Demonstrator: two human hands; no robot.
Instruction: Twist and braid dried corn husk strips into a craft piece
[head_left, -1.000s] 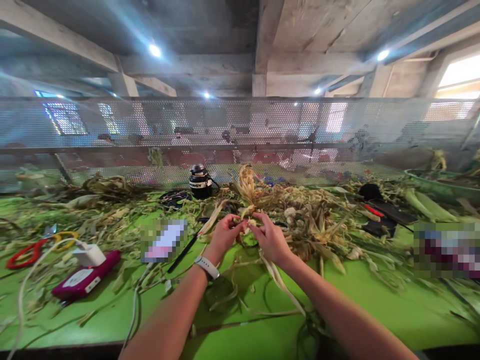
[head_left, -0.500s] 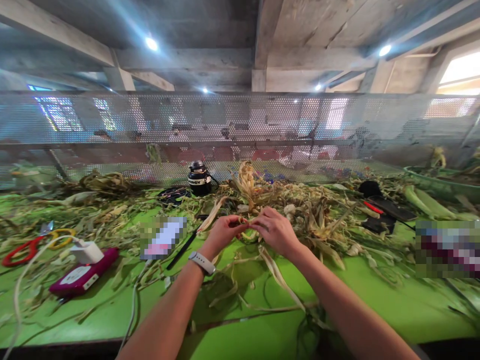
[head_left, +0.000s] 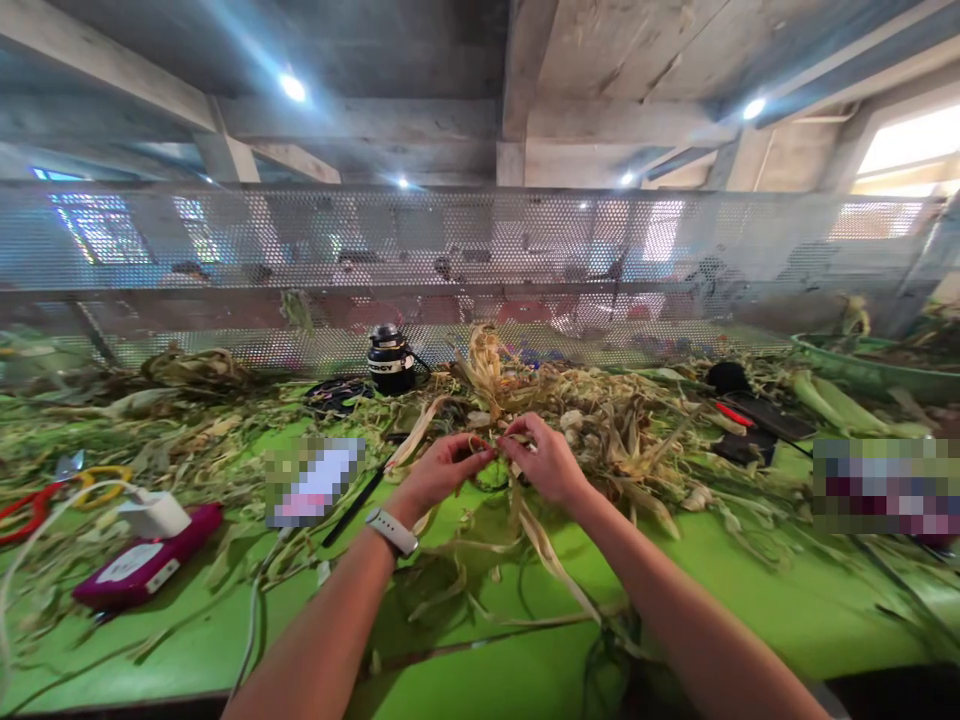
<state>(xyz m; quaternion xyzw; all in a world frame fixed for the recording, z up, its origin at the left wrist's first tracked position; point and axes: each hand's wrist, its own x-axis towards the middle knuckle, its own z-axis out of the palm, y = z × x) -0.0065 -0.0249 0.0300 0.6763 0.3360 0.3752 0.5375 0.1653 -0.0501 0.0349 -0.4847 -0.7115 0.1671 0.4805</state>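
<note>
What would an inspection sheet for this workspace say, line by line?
Surface: green table, strewn with plant scraps.
Materials: dried husks in a heap; a plant piece, details too small to tell.
Clutter: scissors, black bottle, magenta block.
Hands: left hand and right hand close together, fingertips pinching the plant piece.
Cables: white cable by the white adapter; second cable below a pixelated item.
Surroundings: perforated screen behind, ceiling lamp lit.
</note>
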